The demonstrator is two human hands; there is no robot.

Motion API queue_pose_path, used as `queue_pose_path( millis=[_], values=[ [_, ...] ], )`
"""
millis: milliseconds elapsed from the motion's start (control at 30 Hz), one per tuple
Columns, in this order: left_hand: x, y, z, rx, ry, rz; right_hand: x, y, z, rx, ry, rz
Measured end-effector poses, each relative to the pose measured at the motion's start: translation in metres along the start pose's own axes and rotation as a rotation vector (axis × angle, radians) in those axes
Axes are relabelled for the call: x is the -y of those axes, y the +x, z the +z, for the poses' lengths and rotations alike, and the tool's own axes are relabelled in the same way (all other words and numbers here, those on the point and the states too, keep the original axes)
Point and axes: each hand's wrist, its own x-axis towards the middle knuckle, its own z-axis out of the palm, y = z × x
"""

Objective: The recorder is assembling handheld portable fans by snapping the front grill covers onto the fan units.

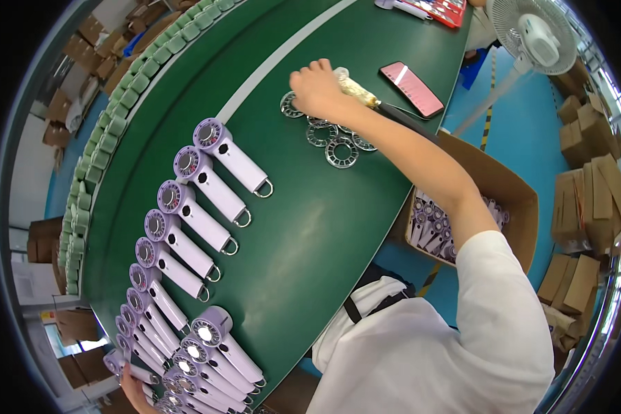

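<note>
My right hand reaches across the green table with its fingers bent. They close on the edge of a silver slotted ring, which the hand partly covers. Close by lie several more such rings, some overlapping. At the lower left, my left hand grips a light purple handheld fan by the part near its head. A long slanting row of purple handheld fans lies face up, metal loops at their handle ends. Beside it, a second group of fans shows round shiny discs.
A pink-screened phone and a pale wrapped bundle lie beyond the rings. An open carton of purple fans stands beside the table. Pale green blocks line the far edge. A white pedestal fan stands at upper right.
</note>
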Motion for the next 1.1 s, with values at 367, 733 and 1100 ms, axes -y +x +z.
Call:
queue_pose_path(
  millis=[367,733,1100],
  values=[
    [-0.139,-0.124,0.115,-0.020,-0.133,0.312,0.102,-0.023,-0.059,0.059,1.423,-0.057],
    [-0.111,-0.301,0.395,0.566,-0.249,0.126,0.128,-0.057,-0.069,0.428,1.725,0.096],
    [-0.065,-0.282,0.461,0.629,-0.358,0.040,0.129,-0.062,-0.069,0.399,1.638,0.038]
  ],
)
